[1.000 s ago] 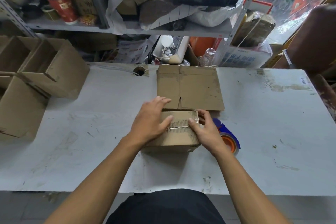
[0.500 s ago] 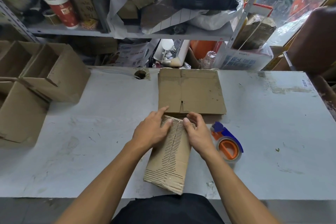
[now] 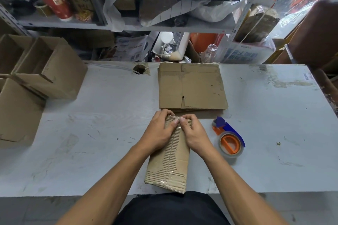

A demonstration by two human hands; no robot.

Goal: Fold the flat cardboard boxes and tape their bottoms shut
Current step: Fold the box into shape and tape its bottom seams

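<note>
A small cardboard box [image 3: 169, 168] lies on the white table [image 3: 109, 133] in front of me, its long axis pointing away, with clear tape running along its middle seam. My left hand [image 3: 159, 131] and my right hand [image 3: 193, 131] both grip its far end, thumbs pressing the tape down near the edge. A stack of flat cardboard boxes [image 3: 192, 87] lies just beyond the hands. An orange and blue tape dispenser [image 3: 228, 139] with clear tape sits right of the box.
Several folded open boxes [image 3: 45, 71] stand at the table's left edge. A cable hole [image 3: 140, 69] lies at the table's back. Cluttered shelves [image 3: 128, 25] rise behind the table. A brown chair [image 3: 314, 31] stands at the far right.
The box has been turned from lying crosswise to pointing away from me. Both hands have moved to its far end and now press the tape there.
</note>
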